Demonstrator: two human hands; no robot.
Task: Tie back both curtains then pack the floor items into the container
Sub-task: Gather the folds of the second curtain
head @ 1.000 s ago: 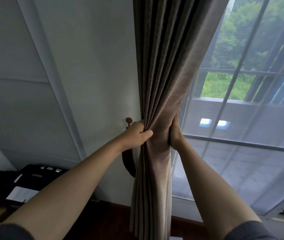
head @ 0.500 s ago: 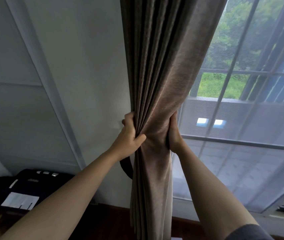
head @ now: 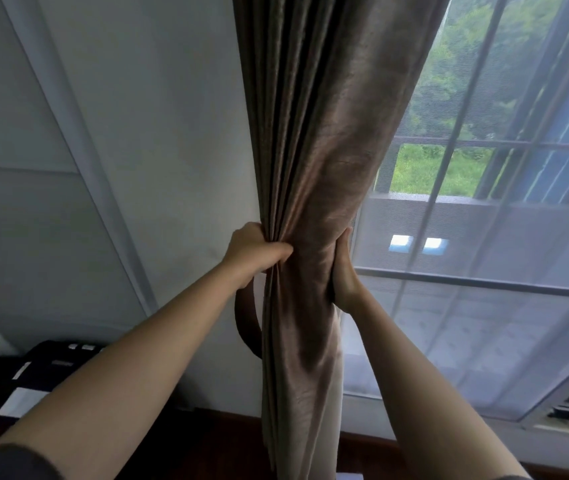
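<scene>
Clenching the bunched curtain (head: pixel 314 188), left hand (head: pixel 251 252) and right hand (head: pixel 341 271) hide fingers behind folds.

curtain (head: pixel 314 161): brown woven cloth, faint sheen, pleated, creased where the left hand (head: pixel 253 252) and right hand (head: pixel 341 271) bunch it
sheer curtain (head: pixel 483 306): thin translucent white mesh, just beyond the right fingertips
tieback (head: pixel 246 323): dark matt band below the left fingers
wall (head: pixel 172 133): smooth matt paint
floor (head: pixel 220 441): dark wood
</scene>
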